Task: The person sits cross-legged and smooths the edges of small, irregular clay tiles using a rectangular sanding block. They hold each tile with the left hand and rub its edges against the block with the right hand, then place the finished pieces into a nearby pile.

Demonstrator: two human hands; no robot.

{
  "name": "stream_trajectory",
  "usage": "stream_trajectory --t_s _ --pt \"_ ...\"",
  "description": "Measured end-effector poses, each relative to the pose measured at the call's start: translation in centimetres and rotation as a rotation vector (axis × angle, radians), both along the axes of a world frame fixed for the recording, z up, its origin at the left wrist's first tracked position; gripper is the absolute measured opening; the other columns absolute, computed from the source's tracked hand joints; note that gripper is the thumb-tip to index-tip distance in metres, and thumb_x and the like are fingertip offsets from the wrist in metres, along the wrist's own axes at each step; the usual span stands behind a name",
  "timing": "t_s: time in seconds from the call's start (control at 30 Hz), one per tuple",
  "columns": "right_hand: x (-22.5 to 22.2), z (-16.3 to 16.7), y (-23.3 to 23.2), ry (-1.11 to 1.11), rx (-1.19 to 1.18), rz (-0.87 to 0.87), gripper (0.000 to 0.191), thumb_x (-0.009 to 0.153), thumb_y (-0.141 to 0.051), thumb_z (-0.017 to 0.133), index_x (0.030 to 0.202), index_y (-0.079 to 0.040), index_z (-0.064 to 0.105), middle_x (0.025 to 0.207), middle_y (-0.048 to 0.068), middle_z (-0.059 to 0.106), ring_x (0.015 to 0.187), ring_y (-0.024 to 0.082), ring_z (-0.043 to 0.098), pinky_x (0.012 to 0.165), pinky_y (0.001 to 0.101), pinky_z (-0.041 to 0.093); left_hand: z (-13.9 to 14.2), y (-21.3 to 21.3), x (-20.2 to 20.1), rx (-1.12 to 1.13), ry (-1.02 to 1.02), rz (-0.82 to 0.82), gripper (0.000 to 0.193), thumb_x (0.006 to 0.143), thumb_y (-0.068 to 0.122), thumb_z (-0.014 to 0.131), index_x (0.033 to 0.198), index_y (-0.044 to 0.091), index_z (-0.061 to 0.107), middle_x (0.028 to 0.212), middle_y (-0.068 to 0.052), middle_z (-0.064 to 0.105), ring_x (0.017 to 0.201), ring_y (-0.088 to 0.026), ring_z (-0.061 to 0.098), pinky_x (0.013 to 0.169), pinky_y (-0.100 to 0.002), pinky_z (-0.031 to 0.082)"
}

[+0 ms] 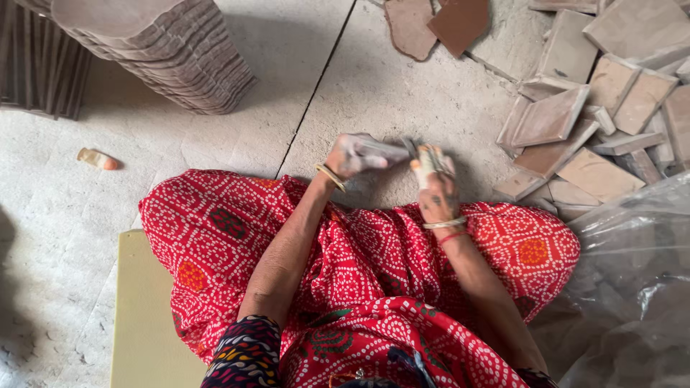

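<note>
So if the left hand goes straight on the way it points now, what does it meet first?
The left hand points sideways toward the right hand. It would probably meet the right hand's fingers first, since both already hold the same small grey piece; the blur hides the exact gap.

L hand (350, 155) + R hand (433, 172) grip grey piece (384, 149) | tiles (596, 108) R

bare floor (402, 93) ahead, tile pile (596, 115) right, stack (165, 50) left

tile stack (154, 50) far left, loose tiles (596, 115) right
</note>
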State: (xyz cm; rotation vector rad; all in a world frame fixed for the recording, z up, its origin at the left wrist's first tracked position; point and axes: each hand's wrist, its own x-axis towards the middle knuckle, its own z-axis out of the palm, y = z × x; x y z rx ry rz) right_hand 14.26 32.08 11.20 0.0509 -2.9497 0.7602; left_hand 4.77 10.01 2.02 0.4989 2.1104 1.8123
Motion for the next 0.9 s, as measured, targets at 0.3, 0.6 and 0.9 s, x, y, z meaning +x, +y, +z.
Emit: stream_trajectory --t_s 0.3,0.6,0.9 --pt "0.0 0.1 -6.3 0.508 0.032 0.187 0.034 0.104 -0.008 0.062 0.137 -0.001 0.061 0.14 0.027 0.062 0.136 0.042 0.057 0.119 0.0557 0.043 -0.3 0.5 0.8 0.066 0.12 0.077 0.033 0.078 0.032 0.088 0.094 0.006 0.076 0.085 -0.004 0.074 0.074 -0.013 0.07 0.065 -0.031 0.058" --pt "-1.0 2.7 -6.3 0.406 -0.042 0.234 0.025 0.106 -0.01 0.06 0.129 -0.003 0.067 0.139 0.023 0.065 0.138 0.037 0.057 0.122 0.0531 0.04 0.2 1.3 0.7 0.086 0.079 0.036 0.025 0.078 0.025 0.085 0.095 0.011 0.073 0.085 -0.003 0.075 0.075 -0.013 0.07 0.067 -0.032 0.059" --pt "0.4 -1.8 -6.8 0.458 -0.102 0.219 0.028 0.096 0.001 0.063 0.123 0.001 0.069 0.139 0.022 0.065 0.135 0.037 0.059 0.117 0.0522 0.046 -0.6 1.3 1.8 0.287 -0.222 0.115 0.039 0.086 0.043 0.081 0.099 0.006 0.077 0.091 -0.007 0.078 0.08 -0.016 0.073 0.073 -0.033 0.062"
